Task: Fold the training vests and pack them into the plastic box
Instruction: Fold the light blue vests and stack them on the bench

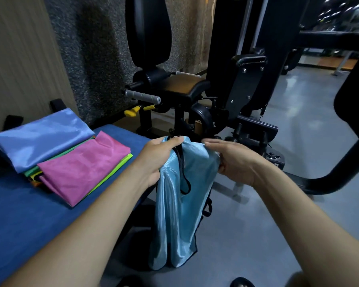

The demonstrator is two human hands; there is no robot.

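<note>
A shiny light-blue mesh training vest with black trim (174,204) hung in mid-air off the right edge of a blue padded bench (25,224), its lower hem dangling above the grey gym floor (298,183). Just behind the vest stood a black weight machine (195,88) with a padded seat, an upright backrest and grey roller handles, its base and frame close beyond the hands. On the bench to the left lay a stack of folded vests: a periwinkle-blue satin vest (42,137) farthest back, a pink mesh vest (85,164) on top in front, a lime-green vest (112,175) showing as an edge under the pink one, and slivers of green and orange fabric between them whose number could not be told. Both bare forearms reached forward from the bottom of the head view. The left hand (160,160) gripped the vest's top left corner, fingers curled over the fabric. The right hand (230,160) pinched the top right corner, fingers curled round it and thumb underneath. One vest was held; at least three lay folded. A dark shoe toe (241,282) showed at the bottom edge.
</note>
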